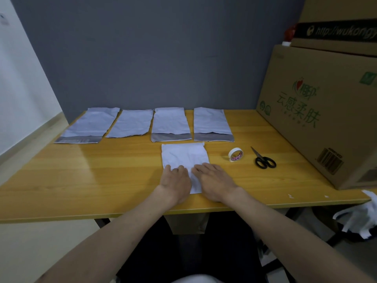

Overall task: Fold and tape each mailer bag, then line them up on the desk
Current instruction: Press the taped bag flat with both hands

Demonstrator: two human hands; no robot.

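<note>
Nearest the desk's front edge, the left hand (177,181) and the right hand (214,181) lie palm-down side by side on the near half of a white mailer bag (184,158). The fingers of both are straight and lightly spread, pressing flat; neither hand curls round or pinches anything.

The main risk is, in my judgement, that the fold springs back. The film looks thin and slippery, and nothing but the two palms holds it. If either hand lifts to fetch tape, the freed side may open or the bag may skid on the glossy wooden desk (85,176), leaving a crooked crease. A creased bag taped askew would also sit unevenly in the row.

The bag itself is white, crumpled with fine wrinkles, roughly square as it lies, its far edge just beyond the fingertips and its near corner showing between the wrists. Whether it is already doubled over I cannot tell for certain.

Beyond and to the right of the right hand's fingers stands a roll of tape (235,154) on its edge, and just past that a pair of black-handled scissors (264,159). Both are apart from the bag, so a reach is needed.

Farther out from the fingertips, four grey mailer bags (171,123) lie flat in a row along the wall, some showing a darker strip at the near end. A large cardboard box (318,111) stands well off to the right.
</note>
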